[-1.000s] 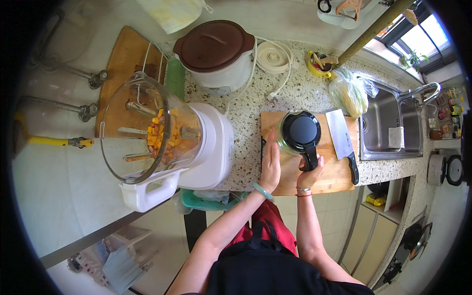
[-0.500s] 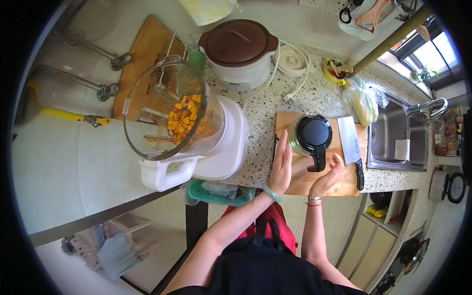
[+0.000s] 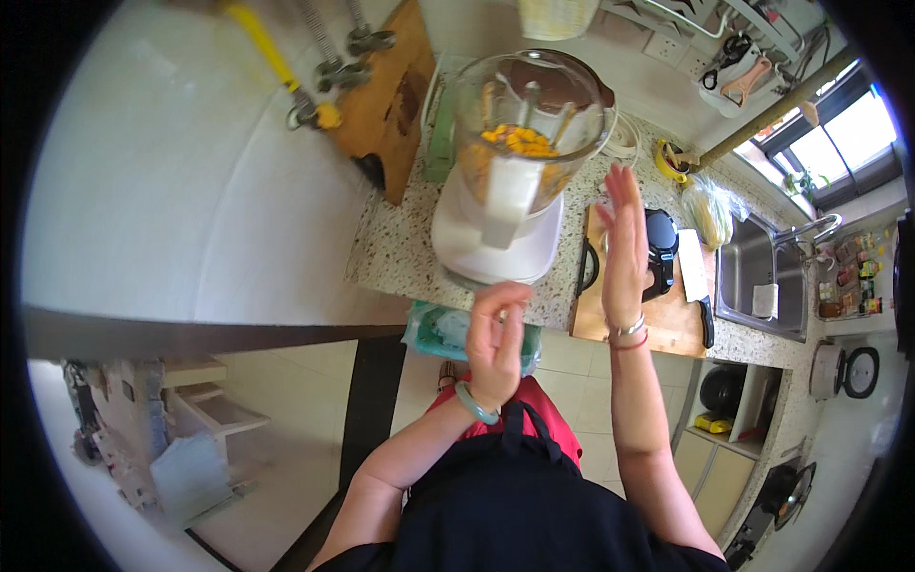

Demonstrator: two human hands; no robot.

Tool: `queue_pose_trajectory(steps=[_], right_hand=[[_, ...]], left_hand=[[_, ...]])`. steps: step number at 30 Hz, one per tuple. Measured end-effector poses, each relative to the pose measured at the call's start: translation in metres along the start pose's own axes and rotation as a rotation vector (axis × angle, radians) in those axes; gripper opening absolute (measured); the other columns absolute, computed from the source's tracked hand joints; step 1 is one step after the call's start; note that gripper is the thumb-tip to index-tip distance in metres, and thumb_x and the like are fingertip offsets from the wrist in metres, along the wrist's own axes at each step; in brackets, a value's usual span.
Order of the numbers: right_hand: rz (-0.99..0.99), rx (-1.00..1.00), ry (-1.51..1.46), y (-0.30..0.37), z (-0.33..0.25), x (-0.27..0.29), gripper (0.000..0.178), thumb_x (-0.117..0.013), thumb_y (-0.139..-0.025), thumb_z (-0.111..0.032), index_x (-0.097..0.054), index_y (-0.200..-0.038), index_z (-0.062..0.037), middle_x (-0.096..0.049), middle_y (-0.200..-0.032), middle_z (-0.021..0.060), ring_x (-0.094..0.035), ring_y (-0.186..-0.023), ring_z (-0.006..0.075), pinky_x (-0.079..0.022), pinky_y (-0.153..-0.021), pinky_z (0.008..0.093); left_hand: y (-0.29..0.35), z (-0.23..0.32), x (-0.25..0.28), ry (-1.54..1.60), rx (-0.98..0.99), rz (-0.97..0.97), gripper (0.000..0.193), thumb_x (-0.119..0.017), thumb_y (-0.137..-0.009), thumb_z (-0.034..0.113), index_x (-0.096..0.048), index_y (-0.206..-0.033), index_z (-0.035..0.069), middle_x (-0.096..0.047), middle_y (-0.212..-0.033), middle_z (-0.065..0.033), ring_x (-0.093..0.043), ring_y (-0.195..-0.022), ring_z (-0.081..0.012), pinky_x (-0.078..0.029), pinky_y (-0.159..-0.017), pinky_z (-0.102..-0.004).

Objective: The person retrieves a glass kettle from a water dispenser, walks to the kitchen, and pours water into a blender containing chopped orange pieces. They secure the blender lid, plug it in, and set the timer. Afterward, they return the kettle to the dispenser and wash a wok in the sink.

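Note:
My left hand (image 3: 496, 348) is just in front of the counter edge, its fingers loosely bent, thumb apart, with nothing visible in them. My right hand (image 3: 624, 248) is raised over the wooden cutting board (image 3: 681, 324), fingers stretched out and empty. It partly covers a glass jug with a black lid and handle (image 3: 662, 250). Whether the hand touches the jug I cannot tell. Beyond my left hand stands a blender with a white base (image 3: 477, 243). Its uncovered clear jar (image 3: 469, 114) contains orange cubes (image 3: 522, 141). A cleaver (image 3: 692, 267) lies on the board's right side.
Behind the blender is a brown-lidded cooker (image 3: 581, 81). A bagged vegetable (image 3: 707, 212) lies near the steel sink (image 3: 762, 324) at right. A teal plastic-lined bin (image 3: 448, 329) sits below the counter edge. Another wooden board (image 3: 386, 105) leans against the wall, left.
The view has shifted left. My left hand has left the jug's side and come back before the blender, its fingers now bent. My right hand has risen and straightened in front of the jug.

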State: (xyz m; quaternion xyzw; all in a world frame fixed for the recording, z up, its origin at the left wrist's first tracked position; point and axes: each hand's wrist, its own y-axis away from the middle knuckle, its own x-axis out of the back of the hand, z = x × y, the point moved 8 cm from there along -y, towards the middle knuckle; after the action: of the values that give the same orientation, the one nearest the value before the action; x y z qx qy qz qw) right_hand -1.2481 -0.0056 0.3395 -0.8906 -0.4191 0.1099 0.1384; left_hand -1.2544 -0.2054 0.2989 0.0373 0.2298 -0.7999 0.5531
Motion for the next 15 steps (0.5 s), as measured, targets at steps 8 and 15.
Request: queue_pose_trajectory(steps=[8, 15], right_hand=[[0.141, -0.083, -0.095, -0.022, 0.017, -0.034, 0.082, -0.027, -0.098, -0.063, -0.014, -0.152, -0.0024, -0.017, -0.159, 0.0129, -0.016, -0.147, 0.0253, -0.015, -0.117, 0.0408], [0.104, -0.213, -0.188, 0.005, 0.050, -0.050, 0.082, -0.030, -0.097, -0.063, -0.020, -0.150, -0.0001, -0.024, -0.156, 0.0131, -0.023, -0.143, 0.0237, -0.020, -0.115, 0.0392]], left_hand=[[-0.091, -0.045, 0.081, -0.010, 0.044, 0.068, 0.050, -0.040, -0.099, 0.006, -0.031, -0.148, 0.004, -0.038, -0.149, -0.0149, -0.035, -0.138, -0.0233, -0.027, -0.113, -0.0340], [-0.111, -0.049, 0.062, -0.140, 0.017, -0.095, 0.055, -0.037, -0.096, 0.000, -0.030, -0.149, 0.013, -0.033, -0.153, -0.0133, -0.032, -0.140, -0.0275, -0.026, -0.114, -0.0330]])
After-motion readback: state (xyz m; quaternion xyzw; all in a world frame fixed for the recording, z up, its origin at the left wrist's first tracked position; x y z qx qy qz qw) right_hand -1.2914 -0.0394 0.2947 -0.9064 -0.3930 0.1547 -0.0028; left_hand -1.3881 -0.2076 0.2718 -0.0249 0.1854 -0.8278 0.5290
